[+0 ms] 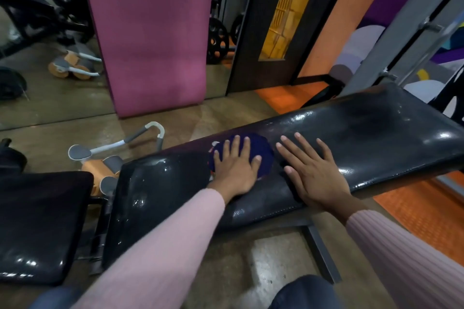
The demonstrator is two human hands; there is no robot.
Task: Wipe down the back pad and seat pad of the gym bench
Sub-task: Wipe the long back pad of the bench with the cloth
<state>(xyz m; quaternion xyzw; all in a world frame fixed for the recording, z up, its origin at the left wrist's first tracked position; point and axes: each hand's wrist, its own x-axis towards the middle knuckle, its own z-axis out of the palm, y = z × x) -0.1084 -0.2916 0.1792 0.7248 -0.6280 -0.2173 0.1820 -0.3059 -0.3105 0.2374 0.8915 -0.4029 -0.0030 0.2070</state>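
The long black back pad point(364, 138) of the gym bench runs from the centre up to the right. A shorter black seat pad point(40, 221) lies at the lower left, across a gap. My left hand point(236, 165) lies flat, fingers spread, pressing a dark blue cloth point(263, 150) onto the lower part of the back pad. The cloth shows around my fingers, with a bit of white and red at its edge. My right hand point(313, 173) rests flat on the bare pad just to the right of the cloth, fingers apart, holding nothing.
A pink mat point(150, 32) leans upright against a mirror behind the bench. An orange and grey ab roller point(105, 160) lies on the floor by the bench. A grey metal upright point(401, 32) rises at the back right. The bench's frame bar point(321, 251) crosses the concrete floor below.
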